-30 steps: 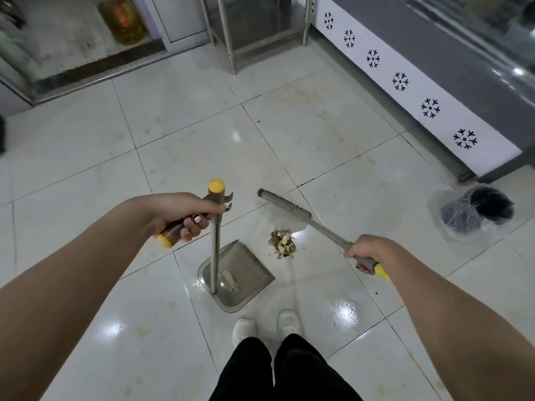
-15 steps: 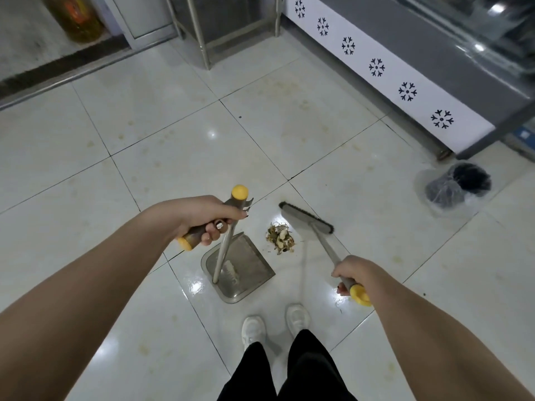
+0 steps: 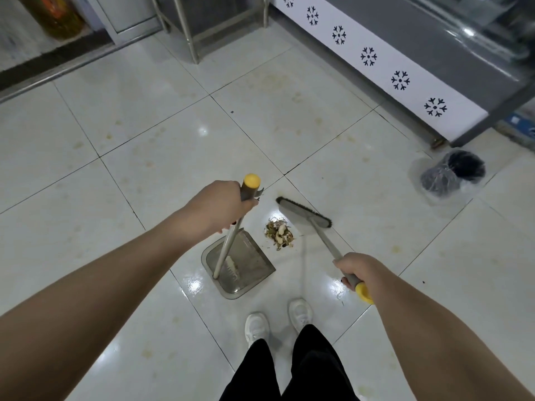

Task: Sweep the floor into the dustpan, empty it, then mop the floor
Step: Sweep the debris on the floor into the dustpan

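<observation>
Tiled room, glossy white floor [image 3: 144, 134], faintly stained.
Dark grout lines; light glare on tiles. Grey counter [image 3: 405, 33] at right with white skirting panel [image 3: 385, 69] bearing black snowflake motifs. Metal frame legs [image 3: 188, 33] at rear; bag-lined bin [image 3: 451, 175] near the counter's corner.

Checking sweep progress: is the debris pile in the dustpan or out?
Out: the debris pile lies on the tile between the dustpan and the broom.
</observation>
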